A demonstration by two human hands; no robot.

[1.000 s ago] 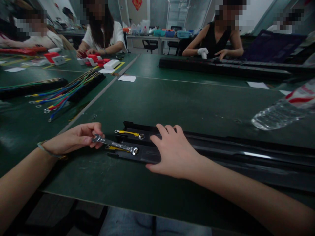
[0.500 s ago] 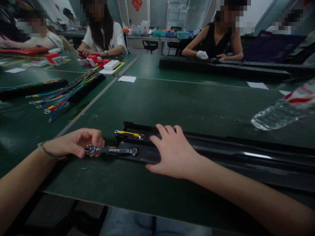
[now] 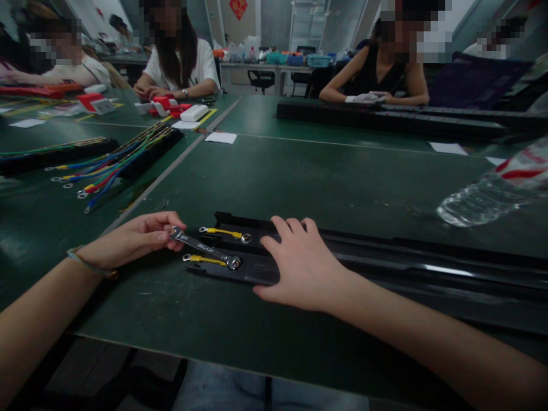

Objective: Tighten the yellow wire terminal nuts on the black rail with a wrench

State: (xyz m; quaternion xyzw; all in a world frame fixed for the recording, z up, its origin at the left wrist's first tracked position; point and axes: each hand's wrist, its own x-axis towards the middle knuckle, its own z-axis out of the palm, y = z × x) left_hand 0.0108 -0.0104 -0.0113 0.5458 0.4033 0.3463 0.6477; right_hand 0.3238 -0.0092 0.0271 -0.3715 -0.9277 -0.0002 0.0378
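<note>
Wrench [image 3: 203, 247] is swinging toward far edge of tabletop [image 3: 299, 177] in pinching left hand [image 3: 148, 237], likely turning bolt [image 3: 237, 263]; splayed right hand [image 3: 306, 271] is bracing channel [image 3: 394, 260].

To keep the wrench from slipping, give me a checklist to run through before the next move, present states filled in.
1. Left grip holding the wrench by its open end: ok.
2. Wrench's ring end seated over the nearer fastener: ok, as far as this view shows.
3. Right grip resting on the black rail, fingers spread: ok.
4. Inner end of the nearer yellow lead in plain sight: not ok, the wrench covers it.
5. Farther yellow lead uncovered by the wrench: ok.
6. Nearer fastener tight: cannot tell.
</note>
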